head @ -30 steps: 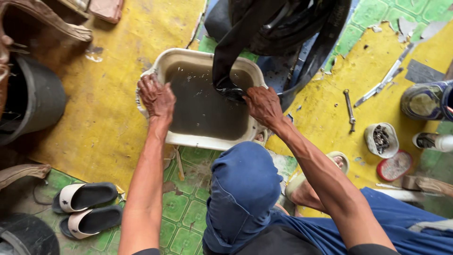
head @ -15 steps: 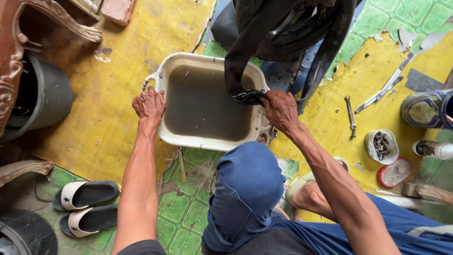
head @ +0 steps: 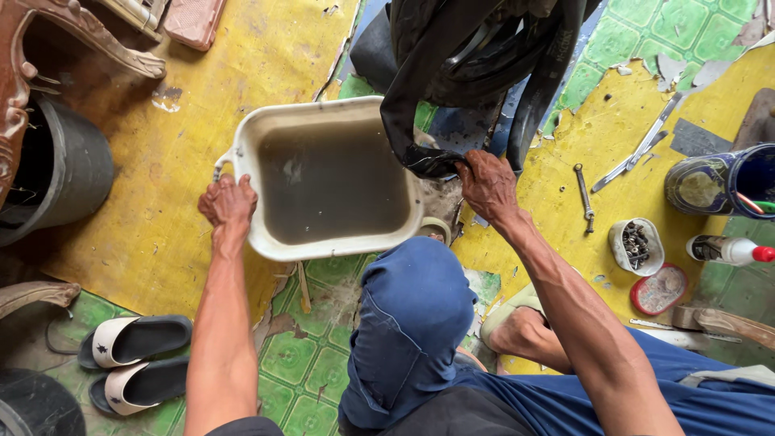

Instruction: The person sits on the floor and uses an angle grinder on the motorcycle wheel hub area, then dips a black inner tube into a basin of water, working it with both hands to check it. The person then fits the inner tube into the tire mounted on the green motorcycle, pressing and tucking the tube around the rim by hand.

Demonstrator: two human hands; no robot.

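Observation:
A cream plastic basin point(head: 242, 137) full of murky water sits on the yellow and green floor in front of me. My left hand point(head: 228, 202) grips its near left rim. My right hand point(head: 487, 182) holds the lower loop of a black rubber inner tube point(head: 408, 121) at the basin's right rim, where the tube touches the edge. The rest of the tube hangs bunched with other black rubber at the top of the view. My knee in blue trousers point(head: 412, 315) is just below the basin.
A wrench point(head: 584, 196) and long metal tools point(head: 646, 145) lie on the floor at right, beside a small cup of metal bits point(head: 634, 242), a red lid point(head: 660, 289), a bottle point(head: 726, 250) and a dark can point(head: 710, 184). A black bucket point(head: 73, 169) and sandals point(head: 133, 359) are at left.
My left hand slid from the basin's far left rim to its near left corner. My right hand moved with the tube out over the basin's right rim. The view shifted upward.

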